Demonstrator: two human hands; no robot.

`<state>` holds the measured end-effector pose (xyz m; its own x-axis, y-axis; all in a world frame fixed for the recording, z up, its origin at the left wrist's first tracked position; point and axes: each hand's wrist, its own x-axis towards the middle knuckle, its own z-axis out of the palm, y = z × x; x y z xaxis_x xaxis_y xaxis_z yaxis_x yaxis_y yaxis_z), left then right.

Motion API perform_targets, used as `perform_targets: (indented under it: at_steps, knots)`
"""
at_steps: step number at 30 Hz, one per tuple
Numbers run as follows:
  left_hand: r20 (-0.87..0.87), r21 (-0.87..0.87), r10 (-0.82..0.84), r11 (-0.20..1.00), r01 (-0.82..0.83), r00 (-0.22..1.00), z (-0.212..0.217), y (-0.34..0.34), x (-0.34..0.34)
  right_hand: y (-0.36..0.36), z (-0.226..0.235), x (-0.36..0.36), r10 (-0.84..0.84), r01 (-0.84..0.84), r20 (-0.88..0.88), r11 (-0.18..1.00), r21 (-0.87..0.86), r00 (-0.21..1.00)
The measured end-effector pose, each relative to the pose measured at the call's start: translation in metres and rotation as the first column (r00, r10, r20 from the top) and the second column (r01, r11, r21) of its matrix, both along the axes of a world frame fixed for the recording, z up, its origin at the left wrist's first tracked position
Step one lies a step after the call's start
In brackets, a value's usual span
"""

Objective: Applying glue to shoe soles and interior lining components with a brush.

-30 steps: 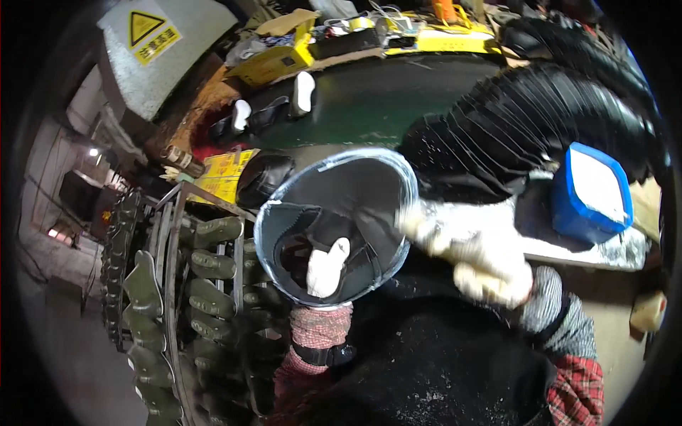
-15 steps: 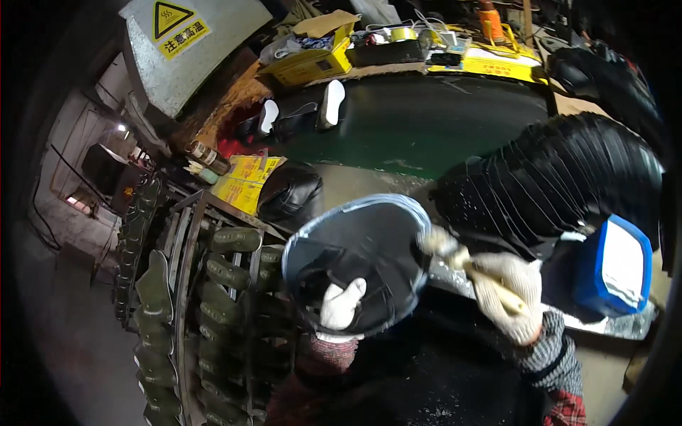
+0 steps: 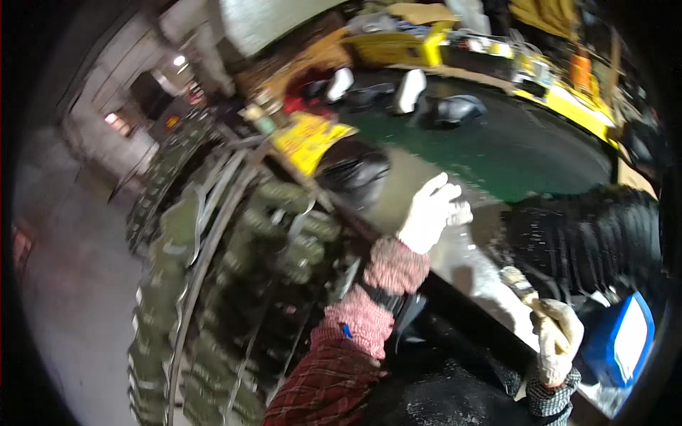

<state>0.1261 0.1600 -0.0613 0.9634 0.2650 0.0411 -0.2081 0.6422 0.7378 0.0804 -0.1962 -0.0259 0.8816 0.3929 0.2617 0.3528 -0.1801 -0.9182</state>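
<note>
Two gloved hands were at work in this moment, and they were well apart from each other. Your left hand (image 3: 430,213) was near the middle of the frame, stretched out over the pale worktop (image 3: 469,266); its fingers (image 3: 449,193) were curled, and it seemed to hold something small and pale at the tips, but the blur was strong, so I cannot tell if it really gripped a thing. Your right hand (image 3: 558,341) was at the lower right of the frame and it was clenched around the handle of a brush (image 3: 522,287). The bristle end pointed up and to the left, out of the top of the fist, and the handle was hidden inside the glove.

The brush head stood just beside the black ribbed hose (image 3: 590,238) (the large corrugated one at the right of the frame), lower left of it; whether they touched, I cannot say. A blue container (image 3: 621,348) was just to the right of that hand.

To do this brushing well, I think you needed a firm but not stiff grip, short strokes along the ribs, and the head steadier, because the view was shaking.
</note>
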Motion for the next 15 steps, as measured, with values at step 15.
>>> perform_targets:
  at_steps: [15]
  knots:
    - [0.728, 0.586, 0.649, -0.756, -0.292, -0.221, 0.218, 0.092, -0.365, 0.041, -0.011, -0.033, 0.212, -0.206, -0.12, 0.976, 0.065, 0.97]
